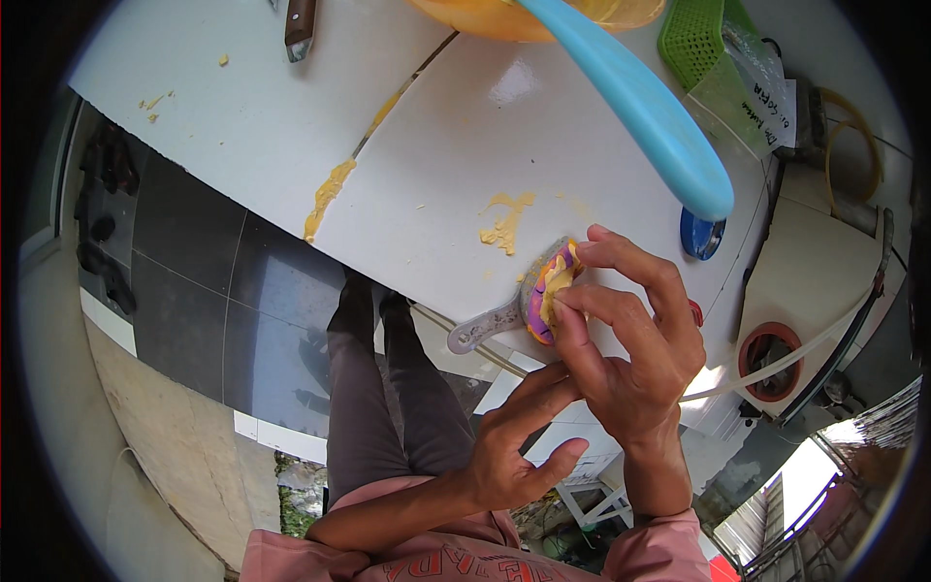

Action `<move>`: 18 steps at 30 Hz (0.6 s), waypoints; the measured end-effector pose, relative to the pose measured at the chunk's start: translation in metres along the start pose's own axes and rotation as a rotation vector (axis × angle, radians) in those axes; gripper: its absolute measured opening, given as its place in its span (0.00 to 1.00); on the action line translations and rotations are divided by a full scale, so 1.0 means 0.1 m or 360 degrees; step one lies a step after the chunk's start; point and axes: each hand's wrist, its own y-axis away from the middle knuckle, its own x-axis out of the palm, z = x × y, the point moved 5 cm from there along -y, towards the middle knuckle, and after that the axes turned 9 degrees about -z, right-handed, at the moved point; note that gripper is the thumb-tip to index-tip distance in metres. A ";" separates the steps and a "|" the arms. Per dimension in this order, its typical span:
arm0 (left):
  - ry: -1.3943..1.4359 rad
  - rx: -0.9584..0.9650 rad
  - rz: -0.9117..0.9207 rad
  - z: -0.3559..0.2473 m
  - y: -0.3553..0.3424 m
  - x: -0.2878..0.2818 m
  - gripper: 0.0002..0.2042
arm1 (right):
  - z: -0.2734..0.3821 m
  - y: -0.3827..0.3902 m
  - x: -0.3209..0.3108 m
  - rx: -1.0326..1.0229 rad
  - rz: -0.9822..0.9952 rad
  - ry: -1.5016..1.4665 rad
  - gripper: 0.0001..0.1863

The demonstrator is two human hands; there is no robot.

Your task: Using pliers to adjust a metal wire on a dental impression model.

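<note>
The grey mould (502, 319) sits at the table's (417, 184) near edge, long axis slanting, handle pointing left and near. The right hand (630, 335) pinches its colourful dough (553, 283); the left hand (519, 441) is spread wide.

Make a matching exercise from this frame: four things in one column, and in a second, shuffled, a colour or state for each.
Column one:
1. Right hand
2. Short-handled tool
3. Basket
4. Long thick handle

Column two:
A. Green
B. Fingertips at the yellow paste
C. Light blue
D. Grey

Right pairs: 1-B, 2-D, 3-A, 4-C
</note>
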 end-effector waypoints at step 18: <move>0.0030 0.0019 -0.0003 -0.01 -0.01 0.00 0.25 | 0.05 0.02 -0.07 0.0027 0.0135 0.0063 0.13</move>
